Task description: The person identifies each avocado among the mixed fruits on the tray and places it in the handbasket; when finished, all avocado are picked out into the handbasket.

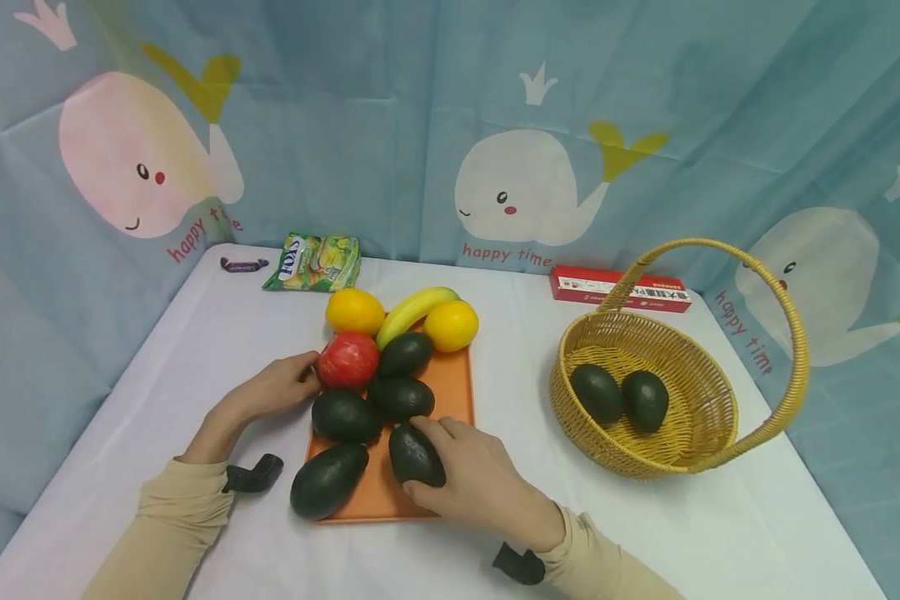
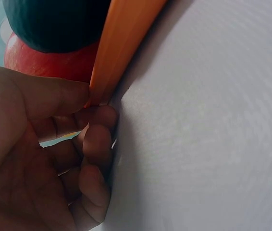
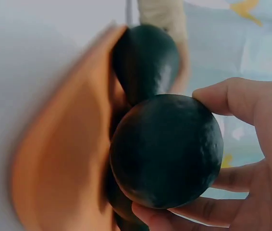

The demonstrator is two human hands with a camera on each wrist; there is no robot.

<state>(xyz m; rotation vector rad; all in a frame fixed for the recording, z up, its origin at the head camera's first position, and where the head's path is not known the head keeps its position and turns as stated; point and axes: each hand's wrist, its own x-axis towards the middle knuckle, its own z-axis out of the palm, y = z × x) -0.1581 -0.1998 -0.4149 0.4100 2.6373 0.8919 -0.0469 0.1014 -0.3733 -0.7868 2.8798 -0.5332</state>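
While in right grip (image 1: 474, 475), avocado (image 1: 414, 456) near four others (image 1: 401, 400), perhaps against tray (image 1: 456, 390).

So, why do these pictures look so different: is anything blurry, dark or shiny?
Head view: bright, fairly even light, with the lettering on the curtain readable; left wrist view: dimmer, a soft shadow lying on the white cloth; right wrist view: the orange tray badly blurred, the avocado in front clearer, with pale glints along its right side.

A curtained booth: whale-print drapes (image 1: 352, 158) hang round a white-covered table (image 1: 516, 367).
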